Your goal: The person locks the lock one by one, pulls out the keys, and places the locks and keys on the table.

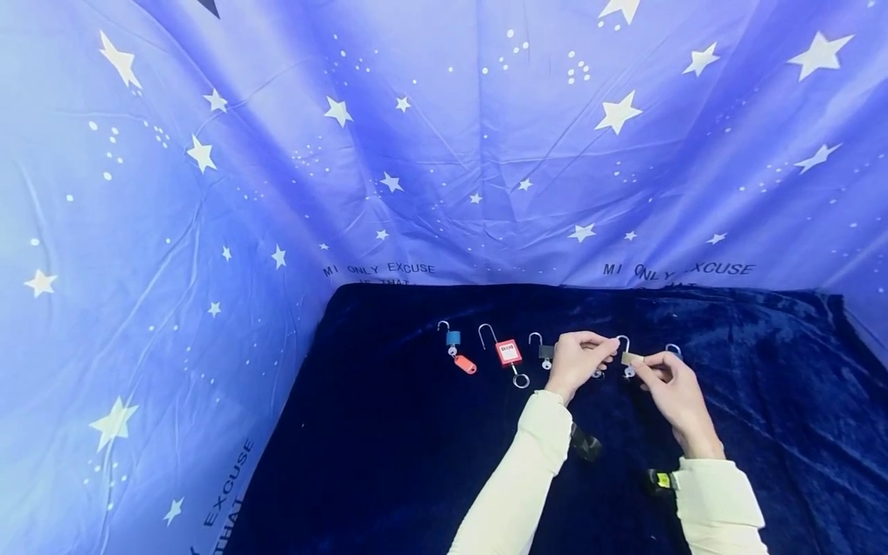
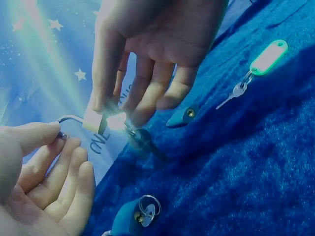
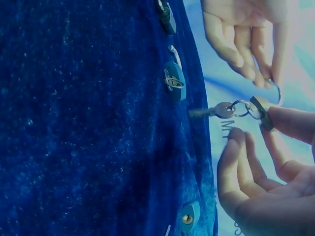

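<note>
Both hands are raised over the dark cloth around one small brass padlock [image 1: 629, 359]. Its curved metal shackle [image 2: 70, 118] stands out of the body with its free end loose. My left hand [image 1: 577, 361] pinches that end between thumb and index finger. My right hand [image 1: 676, 389] pinches the padlock's body between thumb and fingertips, the other fingers loosely bent. In the right wrist view one key [image 3: 254, 112] sits in the lock's underside, and a second key [image 3: 224, 110] hangs from the same ring. Glare hides the keys in the left wrist view.
Left of the hands lie a blue padlock [image 1: 453, 338] with an orange tag [image 1: 465, 364], a red padlock [image 1: 509, 352] and a dark padlock [image 1: 546, 352], all with raised shackles. Another padlock [image 1: 674, 351] lies behind my right hand. A tagged key [image 2: 238, 91] rests on the cloth.
</note>
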Demonstrator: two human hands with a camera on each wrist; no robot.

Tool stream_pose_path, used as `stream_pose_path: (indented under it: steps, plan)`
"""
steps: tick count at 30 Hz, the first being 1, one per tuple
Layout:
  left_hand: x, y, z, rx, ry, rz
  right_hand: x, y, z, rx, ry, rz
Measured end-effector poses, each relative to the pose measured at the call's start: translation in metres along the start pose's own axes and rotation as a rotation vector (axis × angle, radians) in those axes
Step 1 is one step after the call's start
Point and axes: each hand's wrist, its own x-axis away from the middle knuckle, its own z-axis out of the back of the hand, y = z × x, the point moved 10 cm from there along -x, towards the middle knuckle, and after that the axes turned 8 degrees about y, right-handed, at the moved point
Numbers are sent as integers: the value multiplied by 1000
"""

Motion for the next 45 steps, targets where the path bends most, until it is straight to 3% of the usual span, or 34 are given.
stream_pose_path:
  steps: [5, 10, 17, 26, 33, 38, 45]
  plan:
    - [3, 3, -3, -55, -29, -14, 2, 2, -1, -73, -8, -28]
    - [5, 3, -10, -94, -98, -34, 6, 1, -8, -207, -45, -44]
    - [6, 6, -12, -99, -105, -62, 9, -3, -13, -215, -69, -13]
    - [4, 2, -23, 37, -181, -22, 9, -7, -8, -251, -77, 28]
    - [6, 8, -37, -97, -287, -106, 10, -10, -10, -167, -138, 63]
    - [5, 12, -36, -165, -248, -158, 11, -7, -11, -162, -139, 26]
    - [3, 16, -34, 64, -245, -100, 18, -3, -21, -273, -192, -35]
